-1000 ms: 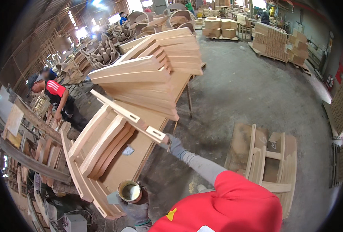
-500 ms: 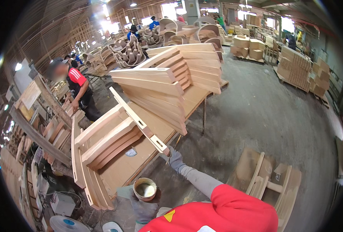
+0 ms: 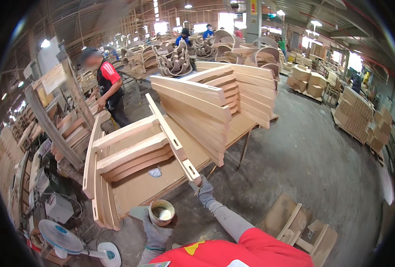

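My left hand [image 3: 158,233], in a grey glove, is closed around a round pot [image 3: 151,217] with pale, whitish liquid inside. My right hand [image 3: 205,193], also gloved in grey, is closed on a thin stick [image 3: 212,171] at the near end of a slotted wooden rail. That rail [image 3: 176,146] belongs to a pale wooden frame [image 3: 133,153] with curved slats, lying on a cardboard-covered table [image 3: 133,192]. Whether the right fingers also touch the rail is hard to see. The stick's lower tip is partly hidden by the hand.
Behind the frame stands a row of similar wooden frames [image 3: 193,104]. A person [image 3: 109,84] works at the far left. A fan [image 3: 61,236] stands at the lower left. Wooden parts on cardboard [image 3: 291,224] lie at the lower right, and stacked cartons [image 3: 353,113] farther off.
The view has shifted, so the table and frames appear lower and farther right. More of the fan shows. Both hands keep their holds, the right still at the rail's end.
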`<action>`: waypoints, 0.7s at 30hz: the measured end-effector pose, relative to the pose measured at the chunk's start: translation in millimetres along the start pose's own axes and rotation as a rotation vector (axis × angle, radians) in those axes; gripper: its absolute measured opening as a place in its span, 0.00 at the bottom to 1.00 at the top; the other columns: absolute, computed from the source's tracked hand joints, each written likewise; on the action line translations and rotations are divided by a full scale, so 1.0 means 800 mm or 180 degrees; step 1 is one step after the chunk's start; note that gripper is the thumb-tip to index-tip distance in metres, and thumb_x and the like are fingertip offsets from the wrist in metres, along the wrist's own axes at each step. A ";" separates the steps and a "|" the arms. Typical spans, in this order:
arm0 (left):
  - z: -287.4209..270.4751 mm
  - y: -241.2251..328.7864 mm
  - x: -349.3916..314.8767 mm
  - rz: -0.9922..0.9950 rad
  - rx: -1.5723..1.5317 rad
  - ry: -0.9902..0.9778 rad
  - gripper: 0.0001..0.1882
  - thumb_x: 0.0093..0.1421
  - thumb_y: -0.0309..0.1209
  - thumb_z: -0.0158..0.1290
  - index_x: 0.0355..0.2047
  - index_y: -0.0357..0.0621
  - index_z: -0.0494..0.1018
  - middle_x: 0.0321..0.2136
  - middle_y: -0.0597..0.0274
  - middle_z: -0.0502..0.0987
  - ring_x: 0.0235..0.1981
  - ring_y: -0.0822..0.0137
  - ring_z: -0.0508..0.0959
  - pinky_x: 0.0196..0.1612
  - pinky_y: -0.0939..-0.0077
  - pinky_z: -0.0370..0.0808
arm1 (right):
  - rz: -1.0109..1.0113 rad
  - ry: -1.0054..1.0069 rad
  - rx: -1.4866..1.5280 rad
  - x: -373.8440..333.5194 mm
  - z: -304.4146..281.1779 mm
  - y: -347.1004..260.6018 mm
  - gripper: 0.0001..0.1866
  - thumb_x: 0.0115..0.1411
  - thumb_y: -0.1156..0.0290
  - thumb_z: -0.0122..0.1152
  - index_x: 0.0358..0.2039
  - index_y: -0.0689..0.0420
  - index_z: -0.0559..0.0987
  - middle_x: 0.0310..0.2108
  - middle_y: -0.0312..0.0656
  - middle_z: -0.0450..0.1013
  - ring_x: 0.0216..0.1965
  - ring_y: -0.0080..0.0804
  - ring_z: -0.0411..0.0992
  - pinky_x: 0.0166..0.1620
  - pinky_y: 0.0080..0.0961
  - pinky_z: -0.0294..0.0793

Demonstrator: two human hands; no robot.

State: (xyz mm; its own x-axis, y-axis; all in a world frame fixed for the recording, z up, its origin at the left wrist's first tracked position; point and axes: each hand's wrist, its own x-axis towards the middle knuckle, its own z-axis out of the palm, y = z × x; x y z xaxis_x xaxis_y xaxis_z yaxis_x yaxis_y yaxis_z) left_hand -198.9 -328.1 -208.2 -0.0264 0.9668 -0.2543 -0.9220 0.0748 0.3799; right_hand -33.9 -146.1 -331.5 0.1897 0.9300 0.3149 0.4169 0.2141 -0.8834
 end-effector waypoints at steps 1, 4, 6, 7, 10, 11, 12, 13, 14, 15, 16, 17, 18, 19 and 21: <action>-0.008 0.007 0.005 0.0050 -0.0007 -0.0004 0.25 0.59 0.54 0.42 0.49 0.53 0.67 0.46 0.58 0.70 0.48 0.54 0.69 0.52 0.53 0.66 | 0.0022 0.0004 -0.0037 -0.001 0.002 0.003 0.33 0.46 0.51 0.69 0.48 0.57 0.71 0.38 0.48 0.75 0.37 0.42 0.75 0.40 0.34 0.73; 0.002 0.013 0.000 0.0172 -0.0128 0.0140 0.26 0.59 0.55 0.42 0.50 0.54 0.66 0.47 0.58 0.69 0.48 0.54 0.69 0.52 0.54 0.67 | 0.0041 0.0075 -0.0162 0.004 0.005 0.014 0.33 0.46 0.53 0.70 0.48 0.57 0.71 0.36 0.48 0.75 0.35 0.42 0.75 0.40 0.33 0.73; 0.010 0.018 -0.004 0.0204 -0.0267 0.0098 0.26 0.60 0.55 0.41 0.52 0.54 0.65 0.49 0.58 0.68 0.48 0.54 0.69 0.51 0.53 0.67 | 0.0017 0.0120 -0.0275 0.005 0.005 0.018 0.33 0.46 0.53 0.71 0.48 0.57 0.71 0.35 0.47 0.76 0.35 0.42 0.75 0.40 0.32 0.74; 0.009 0.020 -0.006 0.0215 -0.0332 0.0021 0.26 0.60 0.55 0.41 0.52 0.54 0.65 0.49 0.58 0.68 0.48 0.54 0.69 0.51 0.53 0.67 | -0.0015 0.0163 -0.0320 0.004 0.008 0.017 0.33 0.45 0.53 0.71 0.47 0.57 0.71 0.35 0.47 0.76 0.35 0.41 0.75 0.40 0.32 0.73; 0.003 0.026 -0.013 0.0443 -0.0093 -0.0082 0.26 0.61 0.54 0.40 0.52 0.54 0.64 0.51 0.58 0.67 0.49 0.54 0.69 0.51 0.53 0.67 | 0.0000 0.0107 -0.0266 0.001 0.009 0.015 0.33 0.44 0.53 0.71 0.47 0.56 0.71 0.36 0.47 0.75 0.36 0.41 0.75 0.41 0.32 0.73; 0.003 0.028 -0.015 0.0547 0.0061 -0.0095 0.25 0.61 0.53 0.40 0.53 0.54 0.64 0.51 0.58 0.67 0.50 0.54 0.68 0.51 0.54 0.67 | 0.0001 0.0148 -0.0187 0.002 0.011 0.014 0.31 0.45 0.54 0.71 0.47 0.56 0.71 0.36 0.46 0.75 0.36 0.39 0.74 0.41 0.31 0.73; 0.006 0.030 -0.017 0.0592 -0.0042 -0.0101 0.25 0.61 0.53 0.40 0.53 0.54 0.64 0.51 0.58 0.67 0.50 0.54 0.68 0.51 0.54 0.67 | 0.0043 0.0111 -0.0129 0.000 0.009 0.012 0.31 0.46 0.54 0.70 0.47 0.56 0.71 0.36 0.46 0.75 0.36 0.38 0.74 0.40 0.31 0.73; 0.012 0.032 -0.020 0.0637 -0.0146 -0.0109 0.25 0.62 0.53 0.40 0.53 0.54 0.64 0.51 0.58 0.67 0.50 0.54 0.68 0.52 0.54 0.67 | 0.0086 0.0076 -0.0073 0.000 0.007 0.012 0.30 0.46 0.55 0.70 0.47 0.56 0.71 0.36 0.46 0.75 0.36 0.37 0.74 0.40 0.30 0.73; 0.016 0.034 -0.021 0.0680 -0.0249 -0.0118 0.25 0.62 0.52 0.40 0.53 0.54 0.64 0.51 0.58 0.67 0.50 0.54 0.68 0.52 0.54 0.67 | 0.0129 0.0043 -0.0019 0.001 0.005 0.011 0.30 0.47 0.55 0.69 0.47 0.56 0.71 0.36 0.45 0.75 0.36 0.37 0.74 0.40 0.30 0.73; 0.017 0.035 -0.020 0.0792 -0.0248 -0.0258 0.26 0.62 0.53 0.40 0.53 0.53 0.64 0.51 0.57 0.67 0.50 0.54 0.69 0.52 0.53 0.67 | 0.0165 0.0009 0.0052 0.002 0.004 0.009 0.29 0.48 0.55 0.69 0.46 0.57 0.71 0.36 0.45 0.75 0.35 0.36 0.74 0.39 0.30 0.72; 0.019 0.037 -0.022 0.0790 -0.0325 -0.0245 0.26 0.62 0.53 0.40 0.53 0.53 0.64 0.51 0.57 0.68 0.50 0.54 0.69 0.52 0.53 0.68 | 0.0153 0.0035 0.0027 0.001 0.003 0.007 0.29 0.48 0.55 0.69 0.46 0.57 0.71 0.36 0.45 0.75 0.35 0.36 0.74 0.39 0.30 0.72; 0.019 0.039 -0.023 0.0787 -0.0403 -0.0231 0.26 0.62 0.53 0.40 0.53 0.52 0.64 0.51 0.57 0.68 0.50 0.54 0.69 0.52 0.54 0.68 | 0.0142 0.0061 0.0002 0.000 0.001 0.006 0.29 0.47 0.55 0.69 0.46 0.57 0.71 0.35 0.45 0.75 0.35 0.36 0.74 0.39 0.30 0.73; 0.021 0.042 -0.026 0.0806 -0.0468 -0.0211 0.26 0.62 0.53 0.40 0.53 0.52 0.64 0.50 0.57 0.68 0.49 0.54 0.69 0.52 0.54 0.68 | 0.0129 0.0072 -0.0003 0.000 0.003 0.002 0.29 0.47 0.55 0.69 0.46 0.57 0.71 0.35 0.45 0.75 0.35 0.36 0.74 0.39 0.30 0.73; 0.023 0.044 -0.030 0.0835 -0.0459 -0.0247 0.26 0.62 0.53 0.41 0.53 0.52 0.64 0.49 0.57 0.69 0.49 0.55 0.70 0.52 0.54 0.68 | 0.0111 0.0008 0.0029 -0.003 0.003 -0.002 0.30 0.47 0.56 0.69 0.47 0.57 0.71 0.35 0.46 0.75 0.35 0.37 0.74 0.38 0.31 0.73; 0.020 0.044 -0.032 0.0908 -0.0389 -0.0179 0.24 0.62 0.52 0.42 0.52 0.53 0.65 0.49 0.58 0.70 0.48 0.55 0.71 0.51 0.53 0.69 | 0.0230 -0.0103 0.0029 -0.002 0.001 -0.002 0.35 0.46 0.52 0.69 0.50 0.58 0.69 0.38 0.50 0.74 0.38 0.44 0.74 0.40 0.34 0.72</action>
State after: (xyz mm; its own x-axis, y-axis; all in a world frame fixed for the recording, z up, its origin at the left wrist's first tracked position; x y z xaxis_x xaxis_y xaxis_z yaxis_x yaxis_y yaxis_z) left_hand -224.7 -345.9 -173.8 -0.2724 0.9568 -0.1020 -0.9202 -0.2280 0.3183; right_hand -35.9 -147.9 -331.3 0.1900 0.9523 0.2389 0.3950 0.1487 -0.9066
